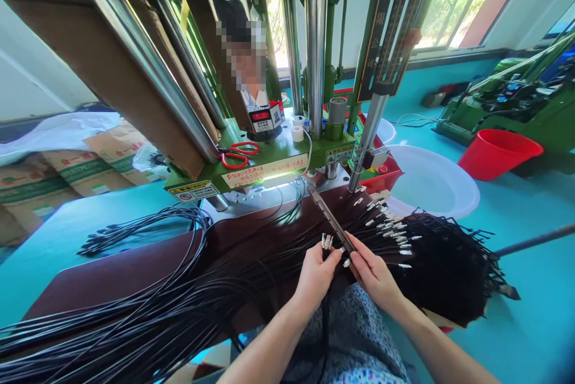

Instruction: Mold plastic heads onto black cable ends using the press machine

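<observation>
fingers [365,252] of the right hand [374,279] are found clamped on the near end of a slim metal bar [330,216]; those of the left hand [313,276] are pinched together around a small cluster of silver plugs [327,241]. we locate the bar in front of the press [318,160], over the brown board [117,270]. its long axis runs obliquely, forward and leftward from the right fingers, the far end pointing at the press's metal bed [238,197]. the right hand is the nearer, being in contact; the left sits just beside the near end, on its left side. whether the left fingertips touch the bar, we cannot tell; nor whether its far end rests on anything.

edges: we record the bed's front edge ahead and a patterned garment [359,342] below the hands. room: loose plugs [390,231] lie to the bar's right and black cables [179,306] cross the board to its left, so we judge sideways room tight. farther out, we note red-handled scissors [237,154] on the press and a white basin [471,193] at right.
</observation>
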The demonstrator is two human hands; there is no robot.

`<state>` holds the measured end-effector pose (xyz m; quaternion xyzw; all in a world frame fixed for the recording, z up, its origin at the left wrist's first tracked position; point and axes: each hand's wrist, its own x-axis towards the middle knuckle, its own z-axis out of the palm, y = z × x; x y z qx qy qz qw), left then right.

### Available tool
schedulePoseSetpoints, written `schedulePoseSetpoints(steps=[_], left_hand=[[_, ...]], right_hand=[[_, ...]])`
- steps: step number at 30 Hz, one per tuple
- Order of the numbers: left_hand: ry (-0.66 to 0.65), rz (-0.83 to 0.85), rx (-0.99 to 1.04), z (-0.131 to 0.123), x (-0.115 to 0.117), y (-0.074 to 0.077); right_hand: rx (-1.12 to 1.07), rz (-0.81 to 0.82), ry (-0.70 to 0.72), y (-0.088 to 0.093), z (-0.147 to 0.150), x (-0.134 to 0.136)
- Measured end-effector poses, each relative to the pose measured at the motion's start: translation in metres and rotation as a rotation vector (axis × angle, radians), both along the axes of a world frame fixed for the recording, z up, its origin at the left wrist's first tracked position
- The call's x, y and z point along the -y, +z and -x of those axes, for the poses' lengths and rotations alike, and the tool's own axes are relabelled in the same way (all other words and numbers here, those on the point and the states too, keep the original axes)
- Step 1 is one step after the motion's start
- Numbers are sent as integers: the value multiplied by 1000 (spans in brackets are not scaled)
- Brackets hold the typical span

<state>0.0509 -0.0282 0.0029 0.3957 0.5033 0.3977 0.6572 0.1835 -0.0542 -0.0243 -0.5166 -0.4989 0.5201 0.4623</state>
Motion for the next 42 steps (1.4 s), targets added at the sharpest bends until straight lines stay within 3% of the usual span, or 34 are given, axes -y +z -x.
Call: schedulePoseSetpoints(steps=[3, 7, 8, 13, 21, 27, 30, 33, 35, 40, 42], left_hand=[[7, -114, 9, 6, -4, 3], [200, -144, 119, 17, -10, 11], [192, -105, 132, 18, -10, 13], [-101, 102, 126, 11, -6, 10], [-82, 113, 105, 8, -9, 9], [-53, 44, -9, 8, -10, 9], [-7, -72, -4, 13, -13, 12], [133, -229, -19, 23, -16, 18], [178, -229, -31, 28, -17, 21], [-41, -69, 38, 24, -13, 20], [-53, -80, 45, 21, -13, 18]], right_hand=[[-116, 70, -42, 6, 1, 0], [-207, 182, -91, 15, 0, 3], [-208, 196, -98, 16, 0, 4], [-221, 205, -90, 20, -1, 3], [-189, 170, 15, 21, -3, 1], [-55, 59, 19, 11, -2, 1], [-123, 133, -21, 13, -1, 1], [-196, 198, -75, 18, -1, 2], [-213, 223, -87, 22, -1, 2], [-243, 252, -63, 26, 0, 4], [-266, 251, -51, 26, 0, 4]])
